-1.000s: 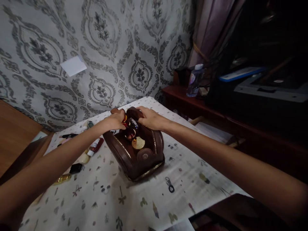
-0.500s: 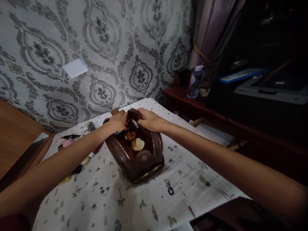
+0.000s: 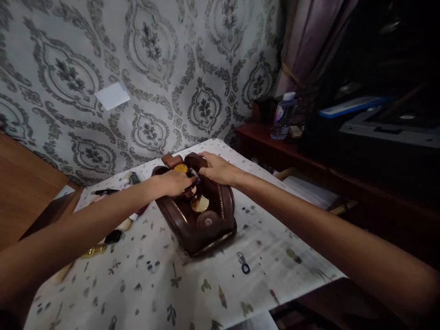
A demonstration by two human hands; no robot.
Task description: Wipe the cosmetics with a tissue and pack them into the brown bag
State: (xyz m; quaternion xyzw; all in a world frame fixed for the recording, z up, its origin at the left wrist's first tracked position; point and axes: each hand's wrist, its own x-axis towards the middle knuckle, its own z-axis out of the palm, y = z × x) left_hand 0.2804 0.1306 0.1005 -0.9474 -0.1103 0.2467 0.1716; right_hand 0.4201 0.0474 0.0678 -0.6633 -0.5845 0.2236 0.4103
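A brown leather bag (image 3: 209, 231) stands unzipped on the cloth-covered table, its mouth spread wide. My right hand (image 3: 218, 169) grips the far right edge of the opening, thumb inside and fingers over the rim. Inside the mouth is my left hand (image 3: 177, 183), palm down, its fingers closed around something at a small dark container (image 3: 194, 174); what they hold is mostly hidden. Beside that hand a round gold-yellow lid (image 3: 180, 168) shows. Nearer the front of the bag lies another round gold lid (image 3: 200, 203). A brown strap (image 3: 172, 160) sticks up at the back.
Left of the bag, several small cosmetic-like items lie on the patterned cloth (image 3: 147, 284), among them a black cap (image 3: 113, 236) and a gold tube (image 3: 94, 250). A clear bottle (image 3: 283, 117) stands on the dark red desk (image 3: 254, 133) at right. Patterned wallpaper rises behind.
My left hand has moved right and deeper across the bag's opening, uncovering the gold-yellow lid behind it. My right hand keeps its hold on the rim. The view has shifted slightly.
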